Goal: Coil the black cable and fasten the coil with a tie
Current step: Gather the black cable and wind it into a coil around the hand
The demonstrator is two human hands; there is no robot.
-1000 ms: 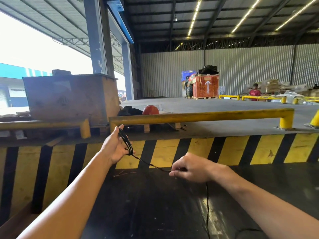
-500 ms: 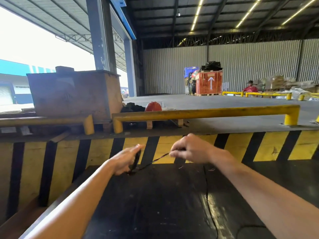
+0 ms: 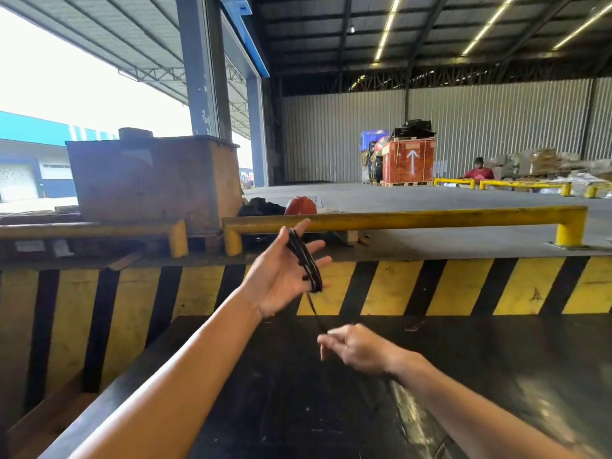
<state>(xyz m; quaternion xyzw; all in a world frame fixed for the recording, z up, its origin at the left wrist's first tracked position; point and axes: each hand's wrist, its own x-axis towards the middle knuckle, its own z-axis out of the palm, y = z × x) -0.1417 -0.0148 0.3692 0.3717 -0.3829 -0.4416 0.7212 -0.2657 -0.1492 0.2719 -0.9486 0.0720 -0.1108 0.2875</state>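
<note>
Head view, left hand: my left hand (image 3: 284,276) is raised palm-up with the fingers spread wide, not clenched on anything.
Head view, coil: the black cable (image 3: 306,261) sits as a small bundle of loops draped across the spread fingers, from near the thumb side down to the little-finger edge — it rests there rather than being gripped.
Head view, tail: one thin strand drops from the lower end of the loops toward my right hand (image 3: 356,347), just below and slightly to the right of the left.
Head view, right hand: it is motion-blurred, fingers loosely curled; I judge the strand runs through or beside its fingertips, but I cannot tell whether they are pinching it.
Head view, tie: none that I can make out in either hand.
Stage: I judge the winding is under way, fastening not yet begun.
Risk, slipping: with the left fingers this open, a tug on the tail could drag the loops off the fingertips and undo the coil.
Risk, snagging: the free length beyond my right hand is hidden against the dark platform (image 3: 463,376) — if it catches there, the next wrap would pull tight and uneven.
</note>
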